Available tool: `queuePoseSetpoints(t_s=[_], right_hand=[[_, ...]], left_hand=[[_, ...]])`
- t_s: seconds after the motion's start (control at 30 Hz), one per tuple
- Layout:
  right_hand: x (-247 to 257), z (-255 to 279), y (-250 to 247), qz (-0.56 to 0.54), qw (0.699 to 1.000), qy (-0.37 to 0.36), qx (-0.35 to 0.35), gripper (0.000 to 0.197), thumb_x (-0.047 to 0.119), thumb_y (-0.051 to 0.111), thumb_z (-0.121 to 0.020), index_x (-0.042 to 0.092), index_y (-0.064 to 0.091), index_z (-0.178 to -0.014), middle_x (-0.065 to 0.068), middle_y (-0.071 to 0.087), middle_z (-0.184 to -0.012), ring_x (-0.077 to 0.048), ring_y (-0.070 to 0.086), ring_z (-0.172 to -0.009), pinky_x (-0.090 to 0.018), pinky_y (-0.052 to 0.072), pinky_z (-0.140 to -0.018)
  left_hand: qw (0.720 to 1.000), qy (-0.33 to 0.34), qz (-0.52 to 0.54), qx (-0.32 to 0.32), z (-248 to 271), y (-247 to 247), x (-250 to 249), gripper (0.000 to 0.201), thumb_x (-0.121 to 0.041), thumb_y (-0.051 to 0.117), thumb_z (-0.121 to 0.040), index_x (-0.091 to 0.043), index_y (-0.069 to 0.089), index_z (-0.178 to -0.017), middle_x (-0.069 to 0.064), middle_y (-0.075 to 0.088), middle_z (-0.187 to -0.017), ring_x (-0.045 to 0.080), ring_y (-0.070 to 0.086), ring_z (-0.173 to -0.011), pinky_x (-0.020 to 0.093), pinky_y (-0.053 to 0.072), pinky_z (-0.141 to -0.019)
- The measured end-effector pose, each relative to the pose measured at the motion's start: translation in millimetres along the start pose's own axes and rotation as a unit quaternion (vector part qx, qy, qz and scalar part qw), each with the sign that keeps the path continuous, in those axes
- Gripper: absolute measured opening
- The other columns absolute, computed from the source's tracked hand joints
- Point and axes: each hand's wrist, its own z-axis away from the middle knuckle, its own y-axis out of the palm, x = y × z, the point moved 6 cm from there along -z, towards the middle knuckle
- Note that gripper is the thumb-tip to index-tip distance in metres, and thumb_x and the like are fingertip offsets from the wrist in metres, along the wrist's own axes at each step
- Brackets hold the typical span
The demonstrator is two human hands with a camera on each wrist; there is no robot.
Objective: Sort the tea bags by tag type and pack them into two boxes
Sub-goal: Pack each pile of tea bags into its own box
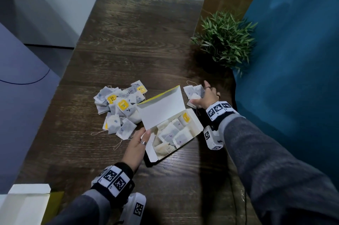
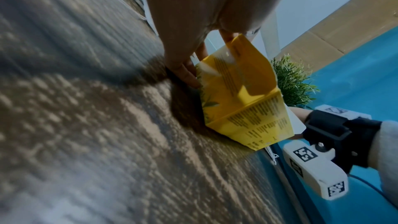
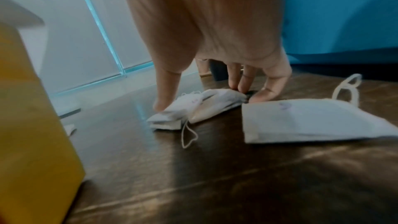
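Note:
An open tea box (image 1: 197, 123), yellow outside and white inside, lies mid-table with its lid up and several tea bags (image 1: 172, 133) in it. My left hand (image 1: 141, 138) holds its near left end, thumb at the lid edge and fingers (image 2: 187, 72) against the yellow outer wall (image 2: 243, 94). A loose pile of tea bags (image 1: 119, 109), some with yellow tags, lies left of the box. To the box's right, my right hand (image 1: 205, 96) pinches a small bunch of white tea bags (image 3: 215, 105) between thumb and fingers on the table. One more bag (image 3: 312, 120) lies beside them.
A second open box (image 1: 25, 204) stands at the near left corner. A potted green plant (image 1: 223, 41) sits at the table's right edge, close behind my right hand. A blue surface (image 1: 293, 59) borders the right side. The dark wooden table (image 1: 146, 32) stretches away beyond the pile.

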Motion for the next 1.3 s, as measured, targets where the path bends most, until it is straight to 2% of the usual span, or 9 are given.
queuePoseSetpoints(t_s=[0.1, 0.2, 0.37, 0.5, 0.7, 0.87, 1.0, 1.1, 1.3], right_hand=[[2, -3, 3, -0.070, 0.997, 0.021, 0.001, 0.067, 0.024, 0.084, -0.064, 0.012, 0.049, -0.120, -0.009, 0.054, -0.123, -0.024, 0.052, -0.114, -0.029, 0.042, -0.088], [-1, 0, 3, -0.107, 0.994, 0.021, 0.002, 0.028, 0.018, 0.080, -0.071, 0.015, 0.057, -0.086, -0.002, 0.062, -0.097, -0.015, 0.055, -0.088, -0.021, 0.038, -0.072], [-11, 8, -2, -0.144, 0.989, 0.006, -0.036, 0.029, 0.010, 0.075, -0.072, 0.021, 0.051, -0.060, -0.001, 0.062, -0.083, -0.018, 0.059, -0.085, -0.025, 0.046, -0.074], [-6, 30, -29, -0.216, 0.974, -0.049, -0.052, 0.022, 0.015, 0.076, -0.074, 0.018, 0.056, -0.066, -0.001, 0.062, -0.078, -0.015, 0.055, -0.076, -0.029, 0.048, -0.070], [22, 110, -48, -0.309, 0.933, -0.173, 0.065, 0.016, 0.012, 0.075, -0.076, 0.002, 0.065, -0.081, -0.013, 0.064, -0.076, -0.020, 0.056, -0.068, -0.034, 0.046, -0.064], [25, 134, 7, -0.117, 0.969, -0.206, 0.067, 0.012, 0.018, 0.071, -0.079, 0.018, 0.060, -0.073, 0.005, 0.060, -0.074, -0.012, 0.055, -0.068, -0.016, 0.037, -0.060], [37, 141, 24, 0.039, 0.967, -0.250, 0.002, 0.016, 0.017, 0.055, -0.089, 0.006, 0.064, -0.096, -0.004, 0.059, -0.102, -0.024, 0.058, -0.097, -0.024, 0.038, -0.074], [42, 151, 25, 0.090, 0.956, -0.278, -0.028, 0.029, 0.025, 0.051, -0.092, 0.010, 0.061, -0.114, 0.004, 0.052, -0.130, -0.017, 0.053, -0.115, -0.029, 0.044, -0.087], [29, 153, 34, 0.232, 0.932, -0.277, 0.013, 0.029, 0.028, 0.042, -0.093, 0.018, 0.064, -0.108, 0.000, 0.062, -0.118, -0.021, 0.054, -0.112, -0.034, 0.038, -0.090]], left_hand=[[1.000, -0.001, -0.009, 0.006, -1, 0, 3, 0.048, -0.070, 0.046, -0.077, -0.041, 0.062, -0.112, -0.003, 0.059, -0.127, 0.014, 0.054, -0.120, 0.048, 0.038, -0.107], [1.000, -0.001, -0.017, 0.009, -2, -1, 5, 0.051, -0.073, 0.046, -0.076, -0.041, 0.062, -0.113, -0.003, 0.058, -0.127, 0.013, 0.054, -0.120, 0.048, 0.038, -0.107], [1.000, -0.010, -0.002, 0.003, -1, -1, 3, 0.049, -0.069, 0.047, -0.076, -0.042, 0.061, -0.114, -0.007, 0.059, -0.128, 0.012, 0.053, -0.121, 0.048, 0.038, -0.108], [1.000, -0.007, 0.000, 0.005, -1, -1, 0, 0.043, -0.065, 0.047, -0.076, -0.042, 0.063, -0.110, -0.004, 0.059, -0.127, 0.012, 0.054, -0.120, 0.046, 0.037, -0.108], [1.000, -0.008, 0.013, 0.013, 0, 0, 1, 0.049, -0.066, 0.049, -0.076, -0.039, 0.062, -0.114, -0.003, 0.061, -0.126, 0.014, 0.056, -0.119, 0.048, 0.039, -0.107], [1.000, -0.009, 0.012, 0.015, 0, 0, 0, 0.046, -0.066, 0.049, -0.075, -0.040, 0.063, -0.111, -0.002, 0.061, -0.125, 0.015, 0.057, -0.118, 0.048, 0.040, -0.106], [1.000, -0.014, 0.014, 0.008, 0, -1, -1, 0.031, -0.058, 0.049, -0.081, -0.045, 0.065, -0.105, -0.001, 0.060, -0.126, 0.014, 0.057, -0.117, 0.046, 0.041, -0.105], [1.000, -0.010, 0.013, 0.009, 0, 0, 0, 0.033, -0.056, 0.049, -0.082, -0.041, 0.064, -0.107, -0.001, 0.061, -0.125, 0.015, 0.057, -0.117, 0.047, 0.041, -0.105], [1.000, -0.006, 0.014, 0.006, 0, -1, 0, 0.034, -0.059, 0.050, -0.079, -0.043, 0.065, -0.105, -0.001, 0.061, -0.124, 0.015, 0.057, -0.116, 0.047, 0.039, -0.106]])
